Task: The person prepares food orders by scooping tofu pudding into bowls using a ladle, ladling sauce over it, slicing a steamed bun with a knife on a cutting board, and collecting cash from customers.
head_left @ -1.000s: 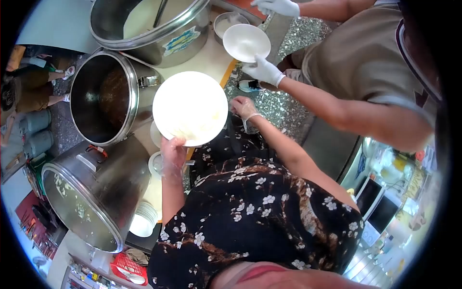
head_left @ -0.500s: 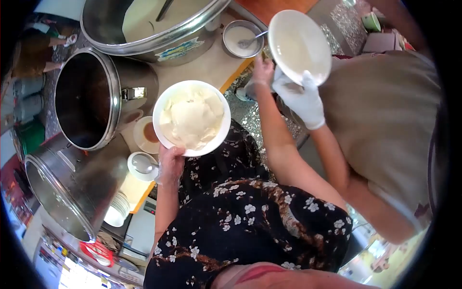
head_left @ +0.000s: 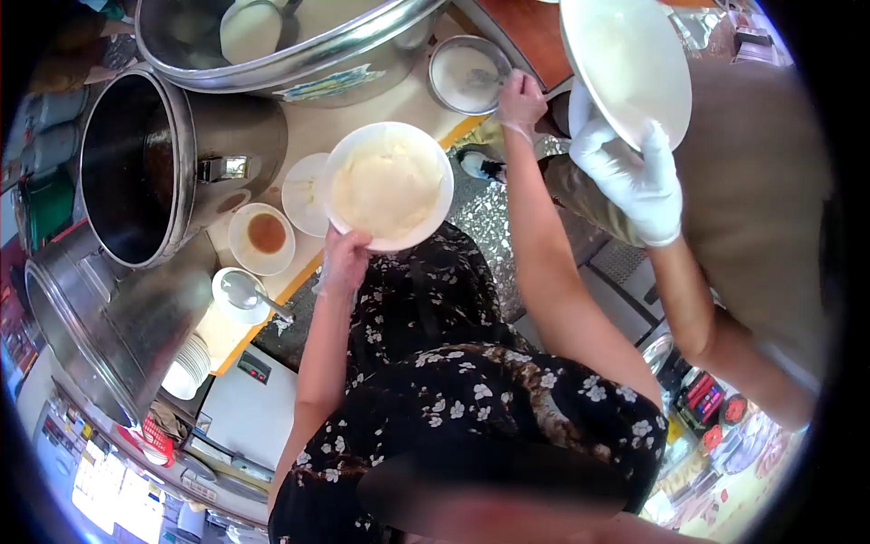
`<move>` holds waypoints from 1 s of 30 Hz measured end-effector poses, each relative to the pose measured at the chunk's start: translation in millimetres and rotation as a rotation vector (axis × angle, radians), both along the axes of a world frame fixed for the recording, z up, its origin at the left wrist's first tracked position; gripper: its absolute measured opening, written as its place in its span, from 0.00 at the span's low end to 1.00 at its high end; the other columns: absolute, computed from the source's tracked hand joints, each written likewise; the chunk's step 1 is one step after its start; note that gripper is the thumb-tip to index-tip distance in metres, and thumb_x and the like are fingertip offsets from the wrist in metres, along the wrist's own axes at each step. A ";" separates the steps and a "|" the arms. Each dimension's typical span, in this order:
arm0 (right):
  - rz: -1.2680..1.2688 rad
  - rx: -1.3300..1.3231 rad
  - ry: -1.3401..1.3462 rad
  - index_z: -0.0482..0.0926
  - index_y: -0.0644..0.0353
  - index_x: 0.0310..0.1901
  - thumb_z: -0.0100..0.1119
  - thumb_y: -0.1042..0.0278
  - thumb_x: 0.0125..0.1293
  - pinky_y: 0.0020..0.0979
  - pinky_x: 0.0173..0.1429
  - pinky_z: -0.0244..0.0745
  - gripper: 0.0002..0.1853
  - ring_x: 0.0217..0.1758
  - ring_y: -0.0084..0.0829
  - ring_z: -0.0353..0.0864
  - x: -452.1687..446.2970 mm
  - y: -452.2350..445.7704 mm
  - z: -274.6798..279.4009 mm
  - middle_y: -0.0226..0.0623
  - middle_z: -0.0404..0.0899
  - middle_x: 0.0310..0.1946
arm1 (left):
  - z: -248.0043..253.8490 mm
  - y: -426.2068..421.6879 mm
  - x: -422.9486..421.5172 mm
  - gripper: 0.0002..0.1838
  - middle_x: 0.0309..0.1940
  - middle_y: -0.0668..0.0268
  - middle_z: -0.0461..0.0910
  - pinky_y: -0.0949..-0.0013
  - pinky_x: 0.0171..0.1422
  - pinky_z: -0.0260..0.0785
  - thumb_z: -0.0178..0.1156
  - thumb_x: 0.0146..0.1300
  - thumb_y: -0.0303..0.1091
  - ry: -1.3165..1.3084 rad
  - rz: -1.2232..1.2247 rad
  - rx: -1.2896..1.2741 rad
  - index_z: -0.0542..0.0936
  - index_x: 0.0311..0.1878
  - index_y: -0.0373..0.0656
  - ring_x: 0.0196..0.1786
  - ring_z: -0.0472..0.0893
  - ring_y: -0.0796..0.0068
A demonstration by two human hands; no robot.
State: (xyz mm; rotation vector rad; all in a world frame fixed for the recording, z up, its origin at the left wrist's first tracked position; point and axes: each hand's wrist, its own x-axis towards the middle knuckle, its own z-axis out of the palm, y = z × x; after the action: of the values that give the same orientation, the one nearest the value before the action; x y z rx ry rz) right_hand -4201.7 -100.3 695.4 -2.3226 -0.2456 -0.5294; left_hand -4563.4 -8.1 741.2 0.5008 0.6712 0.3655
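My left hand [head_left: 344, 263], in a clear thin glove, grips the rim of a white bowl [head_left: 442, 186] filled with smooth pale curd [head_left: 385, 189]. My right hand [head_left: 523, 104], gloved the same way, is closed around the handle of a spoon [head_left: 489, 83]. The spoon's head rests in a round metal bowl [head_left: 435, 68] of white, sugar-like contents. To the right, a co-worker's white-gloved hand [head_left: 634, 177] holds a tilted white bowl [head_left: 630, 68].
A large pot [head_left: 272, 77] with a ladle [head_left: 254, 32] in pale curd stands behind, beside a dark-insided pot [head_left: 186, 172] and another metal pot [head_left: 100, 335]. A saucer of brown liquid [head_left: 265, 233], a dish with a metal ladle [head_left: 240, 292] and stacked plates [head_left: 188, 367] line the counter.
My left hand has shifted the curd bowl up and right, and the curd looks flatter. My right hand has come onto the spoon. The co-worker's bowl has moved right.
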 end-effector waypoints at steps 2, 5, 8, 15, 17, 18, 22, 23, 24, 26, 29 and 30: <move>0.008 0.017 0.110 0.80 0.63 0.25 0.51 0.61 0.59 0.36 0.32 0.75 0.14 0.24 0.37 0.81 -10.0 -2.2 -8.1 0.42 0.81 0.22 | -13.3 7.1 11.8 0.42 0.60 0.52 0.66 0.59 0.60 0.71 0.50 0.42 0.18 0.028 -0.026 -0.014 0.53 0.67 0.35 0.60 0.71 0.57; 0.107 0.318 0.456 0.79 0.67 0.26 0.50 0.65 0.61 0.34 0.32 0.77 0.14 0.23 0.34 0.82 -27.0 18.8 -24.7 0.42 0.80 0.19 | -25.3 13.9 29.9 0.41 0.60 0.47 0.64 0.50 0.38 0.82 0.48 0.46 0.19 0.005 -0.097 -0.019 0.49 0.68 0.38 0.53 0.76 0.45; -0.064 0.705 0.664 0.75 0.70 0.29 0.50 0.68 0.61 0.29 0.22 0.74 0.12 0.18 0.33 0.79 -33.3 15.6 -10.5 0.45 0.80 0.20 | -27.3 19.2 47.5 0.41 0.59 0.45 0.64 0.53 0.39 0.83 0.46 0.46 0.19 -0.008 -0.141 -0.008 0.48 0.68 0.39 0.51 0.77 0.46; -0.066 0.740 0.507 0.71 0.67 0.36 0.51 0.67 0.61 0.29 0.31 0.72 0.10 0.26 0.34 0.76 -20.3 -20.2 -16.2 0.46 0.76 0.26 | -51.2 28.5 75.6 0.40 0.58 0.44 0.65 0.55 0.40 0.83 0.45 0.44 0.18 -0.009 -0.168 0.007 0.49 0.67 0.34 0.51 0.78 0.47; 0.072 0.563 0.437 0.70 0.66 0.42 0.50 0.64 0.63 0.32 0.40 0.68 0.13 0.36 0.37 0.73 -32.7 -15.7 14.3 0.47 0.74 0.34 | -59.2 31.1 82.3 0.40 0.58 0.43 0.66 0.56 0.40 0.83 0.44 0.43 0.18 -0.012 -0.208 0.021 0.50 0.66 0.32 0.51 0.78 0.48; 0.178 0.437 0.427 0.70 0.66 0.45 0.49 0.62 0.64 0.33 0.44 0.66 0.15 0.40 0.38 0.71 -48.9 -12.7 39.9 0.48 0.73 0.38 | -60.0 32.5 85.0 0.40 0.58 0.43 0.66 0.56 0.40 0.83 0.44 0.43 0.18 -0.012 -0.205 0.023 0.50 0.66 0.32 0.51 0.78 0.48; 0.534 -0.201 0.429 0.67 0.63 0.57 0.46 0.56 0.67 0.39 0.62 0.60 0.23 0.58 0.44 0.66 -114.5 -12.7 126.1 0.49 0.68 0.54 | -62.0 38.2 97.8 0.40 0.57 0.44 0.67 0.58 0.39 0.83 0.44 0.43 0.19 -0.068 -0.213 0.067 0.50 0.66 0.32 0.51 0.78 0.50; 0.417 -0.204 0.353 0.67 0.63 0.60 0.46 0.55 0.68 0.41 0.67 0.58 0.25 0.63 0.45 0.64 -118.0 -15.0 121.4 0.50 0.67 0.58 | -62.3 38.7 100.8 0.40 0.57 0.44 0.67 0.59 0.39 0.83 0.45 0.44 0.20 -0.063 -0.223 0.082 0.50 0.66 0.32 0.51 0.78 0.51; 0.246 -0.202 0.166 0.67 0.61 0.60 0.44 0.55 0.68 0.40 0.66 0.59 0.24 0.63 0.46 0.65 -114.7 -18.9 97.2 0.51 0.68 0.57 | -61.6 37.2 102.3 0.40 0.57 0.44 0.67 0.59 0.39 0.83 0.45 0.44 0.20 -0.065 -0.238 0.079 0.50 0.66 0.32 0.51 0.78 0.51; 0.277 -0.388 0.225 0.68 0.61 0.59 0.45 0.55 0.68 0.40 0.65 0.60 0.24 0.62 0.46 0.66 -97.8 3.1 68.1 0.50 0.69 0.57 | -57.4 57.1 104.4 0.40 0.57 0.46 0.68 0.58 0.42 0.82 0.45 0.44 0.21 -0.057 -0.291 0.140 0.52 0.67 0.33 0.51 0.78 0.54; 0.299 -0.964 0.455 0.70 0.61 0.57 0.46 0.54 0.68 0.41 0.63 0.62 0.23 0.59 0.46 0.69 -65.6 33.3 42.4 0.50 0.72 0.55 | -75.1 86.0 100.5 0.42 0.57 0.46 0.67 0.57 0.41 0.82 0.44 0.42 0.20 -0.124 -0.341 0.155 0.50 0.68 0.34 0.51 0.78 0.50; 0.252 -0.469 0.266 0.72 0.62 0.55 0.48 0.53 0.67 0.42 0.62 0.63 0.23 0.58 0.48 0.71 -63.4 17.7 38.4 0.52 0.73 0.53 | -77.2 98.3 100.7 0.41 0.57 0.47 0.67 0.56 0.45 0.81 0.44 0.42 0.20 -0.103 -0.299 0.177 0.52 0.67 0.33 0.53 0.76 0.51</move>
State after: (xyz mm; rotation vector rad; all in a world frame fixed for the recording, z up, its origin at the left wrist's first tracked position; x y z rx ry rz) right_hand -4265.1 -82.6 733.8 -2.7233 -0.5755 -0.0318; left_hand -4462.7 90.2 664.0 0.7355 0.4568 0.1673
